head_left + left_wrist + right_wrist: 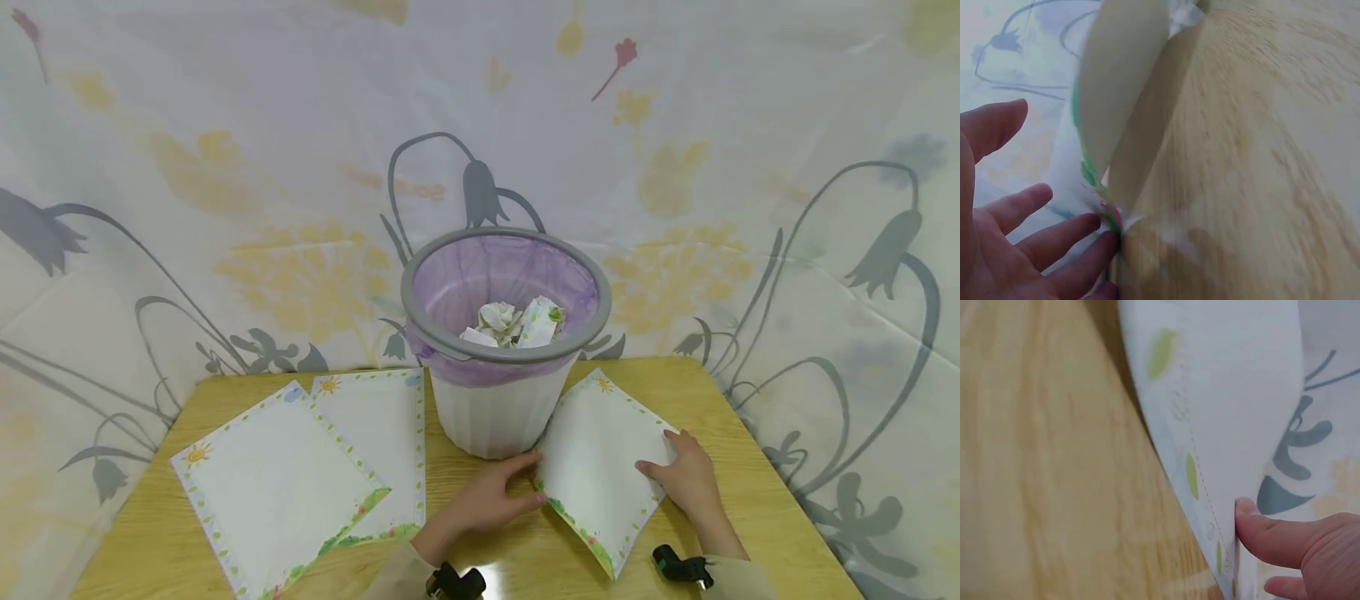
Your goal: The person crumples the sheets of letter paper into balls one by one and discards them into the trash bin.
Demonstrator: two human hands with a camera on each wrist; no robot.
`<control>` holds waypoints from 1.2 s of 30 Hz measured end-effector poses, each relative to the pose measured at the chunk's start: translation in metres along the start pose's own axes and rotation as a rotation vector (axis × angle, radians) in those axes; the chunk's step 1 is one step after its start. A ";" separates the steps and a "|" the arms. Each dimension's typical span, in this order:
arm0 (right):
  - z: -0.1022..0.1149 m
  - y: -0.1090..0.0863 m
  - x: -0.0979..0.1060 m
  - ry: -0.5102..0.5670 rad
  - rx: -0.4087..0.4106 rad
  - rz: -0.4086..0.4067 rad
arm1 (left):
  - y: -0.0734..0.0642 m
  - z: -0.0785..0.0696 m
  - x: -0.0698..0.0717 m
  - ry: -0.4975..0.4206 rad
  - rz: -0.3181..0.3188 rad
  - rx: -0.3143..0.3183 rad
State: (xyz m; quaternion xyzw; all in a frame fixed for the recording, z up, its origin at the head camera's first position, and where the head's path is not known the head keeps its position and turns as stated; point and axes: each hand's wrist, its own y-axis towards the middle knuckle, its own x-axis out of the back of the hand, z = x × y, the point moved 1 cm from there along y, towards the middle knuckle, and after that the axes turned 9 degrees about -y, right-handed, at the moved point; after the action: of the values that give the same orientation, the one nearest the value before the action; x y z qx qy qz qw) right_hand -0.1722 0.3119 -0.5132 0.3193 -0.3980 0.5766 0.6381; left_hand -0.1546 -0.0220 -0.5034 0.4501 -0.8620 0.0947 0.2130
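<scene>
- So a person is at the wooden desk [765,525], and the sheet in play is the right-hand sheet [603,475], just to the right of the bin [495,417]. It's bowed, with parts of it off the wood.
- Left hand [495,496]: grip's spread, thumb well away from the fingers. From the left wrist view, a couple of fingertips are right up against the sheet's colourful border.
- Right hand [684,475]: at the opposite edge near the corner, thumb on the printed side, index finger by the corner. Honestly can't tell if that grip is a real pinch.
- Bin's white with a grey rim [517,354] and a purple liner [480,267], and there's crumpled paper [498,321] inside.
- Over left of the bin, two more sheets with similar sun-and-leaf borders: the front sheet [277,492] overlaps the back sheet [386,433].
- Behind everything hangs a pale backdrop [525,83] with grey and yellow flowers.
</scene>
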 end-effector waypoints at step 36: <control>0.032 -0.035 -0.003 0.503 0.013 0.108 | 0.030 -0.033 -0.038 0.023 -0.118 0.099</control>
State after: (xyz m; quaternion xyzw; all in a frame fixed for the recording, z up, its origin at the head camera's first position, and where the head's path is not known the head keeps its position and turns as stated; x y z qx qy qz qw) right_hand -0.1421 0.2779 -0.4982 0.1481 -0.2396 0.6735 0.6834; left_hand -0.1509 0.0351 -0.4906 0.5088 -0.8259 0.1297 0.2054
